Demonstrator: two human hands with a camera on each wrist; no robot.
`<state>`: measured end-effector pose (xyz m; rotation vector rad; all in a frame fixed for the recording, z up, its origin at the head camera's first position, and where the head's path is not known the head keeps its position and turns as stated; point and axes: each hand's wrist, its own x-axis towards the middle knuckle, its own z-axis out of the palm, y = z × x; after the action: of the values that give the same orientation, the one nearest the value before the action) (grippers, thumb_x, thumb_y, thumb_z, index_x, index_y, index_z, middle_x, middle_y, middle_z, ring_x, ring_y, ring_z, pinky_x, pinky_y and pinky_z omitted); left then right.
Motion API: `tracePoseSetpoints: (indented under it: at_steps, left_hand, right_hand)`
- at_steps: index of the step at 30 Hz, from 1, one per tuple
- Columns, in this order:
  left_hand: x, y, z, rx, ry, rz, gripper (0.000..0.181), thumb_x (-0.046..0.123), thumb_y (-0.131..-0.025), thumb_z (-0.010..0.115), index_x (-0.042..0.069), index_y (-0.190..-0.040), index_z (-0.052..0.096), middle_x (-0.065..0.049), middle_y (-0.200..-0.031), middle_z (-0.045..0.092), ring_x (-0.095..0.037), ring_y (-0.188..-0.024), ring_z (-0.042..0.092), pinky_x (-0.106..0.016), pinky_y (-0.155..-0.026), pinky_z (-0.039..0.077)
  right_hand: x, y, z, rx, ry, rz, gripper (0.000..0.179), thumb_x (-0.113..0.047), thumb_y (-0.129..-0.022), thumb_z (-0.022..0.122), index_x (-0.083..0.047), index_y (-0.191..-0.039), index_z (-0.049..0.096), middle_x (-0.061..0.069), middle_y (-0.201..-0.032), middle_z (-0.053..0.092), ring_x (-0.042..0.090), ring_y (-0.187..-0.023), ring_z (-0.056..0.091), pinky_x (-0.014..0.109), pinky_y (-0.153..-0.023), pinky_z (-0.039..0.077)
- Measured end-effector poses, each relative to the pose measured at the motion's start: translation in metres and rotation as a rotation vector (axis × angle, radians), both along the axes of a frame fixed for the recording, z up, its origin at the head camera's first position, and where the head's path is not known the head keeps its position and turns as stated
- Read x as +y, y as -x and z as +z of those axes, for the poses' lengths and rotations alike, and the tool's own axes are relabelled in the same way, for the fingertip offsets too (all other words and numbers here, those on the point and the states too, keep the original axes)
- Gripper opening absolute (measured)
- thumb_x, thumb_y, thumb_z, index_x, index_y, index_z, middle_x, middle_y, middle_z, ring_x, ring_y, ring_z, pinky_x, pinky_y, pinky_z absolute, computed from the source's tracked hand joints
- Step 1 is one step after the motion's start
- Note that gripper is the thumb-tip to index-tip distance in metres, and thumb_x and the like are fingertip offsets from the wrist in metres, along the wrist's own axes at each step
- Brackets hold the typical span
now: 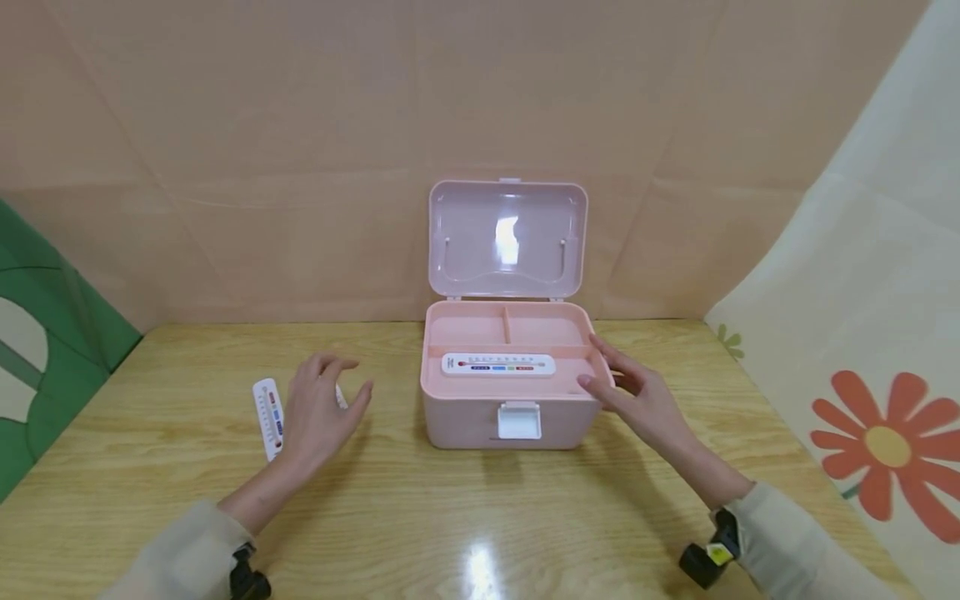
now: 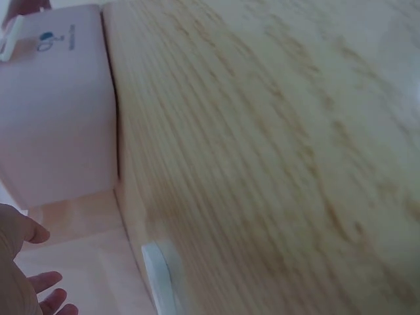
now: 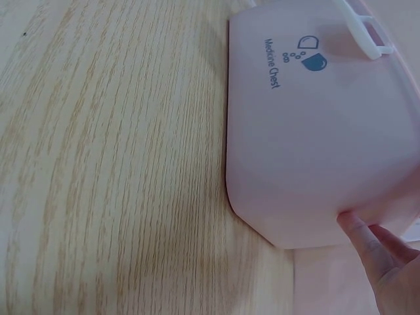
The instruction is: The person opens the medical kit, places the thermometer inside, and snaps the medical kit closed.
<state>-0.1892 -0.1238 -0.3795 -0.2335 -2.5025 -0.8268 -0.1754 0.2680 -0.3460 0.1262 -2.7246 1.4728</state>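
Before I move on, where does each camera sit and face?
Head: worn on head, facing forward, down at open pink plastic box; left hand, right hand show.
Left wrist: worn there, facing pale wooden table and box; left hand partly shows.
Right wrist: worn there, facing box front; right hand partly shows.
Wrist views share the box's blue logo.

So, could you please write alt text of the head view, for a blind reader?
An open pink medicine chest stands on a wooden table, a white thermometer lying in its front compartment. A person's right hand holds the chest's right side; their left hand hovers near a second thermometer, partly hiding another white object.
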Motion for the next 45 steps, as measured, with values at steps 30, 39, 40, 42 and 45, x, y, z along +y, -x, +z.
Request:
tracePoseSetpoints:
  at_steps: [30, 39, 40, 42, 45]
  left_hand:
    - [-0.028, -0.006, -0.022, -0.295, 0.083, 0.058, 0.08, 0.037, -0.08, 0.074, -0.018, -0.13, 0.044, -0.034, -0.118, 0.048, -0.045, -0.103, 0.051, -0.054, -0.084, 0.046]
    - [-0.032, -0.002, -0.026, -0.376, 0.119, 0.047, 0.087, 0.044, -0.08, 0.073, -0.025, -0.125, 0.043, -0.037, -0.118, 0.046, -0.044, -0.1, 0.05, -0.053, -0.083, 0.047]
    - [-0.033, -0.001, -0.026, -0.383, 0.123, 0.046, 0.088, 0.044, -0.08, 0.073, -0.025, -0.124, 0.043, -0.037, -0.117, 0.046, -0.044, -0.1, 0.05, -0.053, -0.083, 0.047]
    - [-0.033, 0.0, -0.026, -0.395, 0.131, 0.047, 0.088, 0.046, -0.08, 0.072, -0.025, -0.123, 0.044, -0.037, -0.117, 0.047, -0.043, -0.099, 0.051, -0.052, -0.082, 0.047]
    - [-0.034, 0.0, -0.026, -0.393, 0.143, 0.058, 0.086, 0.047, -0.079, 0.073, -0.025, -0.12, 0.048, -0.036, -0.114, 0.048, -0.042, -0.097, 0.051, -0.051, -0.08, 0.047]
  right_hand:
    - [0.003, -0.002, 0.001, -0.016, -0.021, -0.022, 0.065, -0.041, -0.091, 0.063, -0.03, -0.148, 0.035, 0.014, -0.153, 0.034, 0.035, -0.117, 0.054, 0.021, -0.074, 0.055]
    - [0.001, -0.001, 0.0, -0.009, -0.004, -0.009, 0.065, -0.039, -0.091, 0.063, -0.027, -0.148, 0.036, 0.014, -0.152, 0.035, 0.035, -0.116, 0.054, 0.02, -0.074, 0.055]
    - [0.001, -0.001, 0.0, -0.008, -0.005, -0.008, 0.065, -0.039, -0.091, 0.063, -0.028, -0.148, 0.036, 0.014, -0.152, 0.035, 0.035, -0.116, 0.054, 0.02, -0.074, 0.055]
    - [0.001, -0.001, 0.001, -0.007, -0.005, -0.005, 0.065, -0.039, -0.091, 0.063, -0.028, -0.148, 0.036, 0.014, -0.153, 0.035, 0.035, -0.116, 0.054, 0.02, -0.074, 0.055]
    - [0.0, 0.0, 0.001, -0.005, -0.007, -0.002, 0.064, -0.039, -0.091, 0.063, -0.028, -0.148, 0.035, 0.014, -0.153, 0.035, 0.035, -0.116, 0.054, 0.02, -0.074, 0.055]
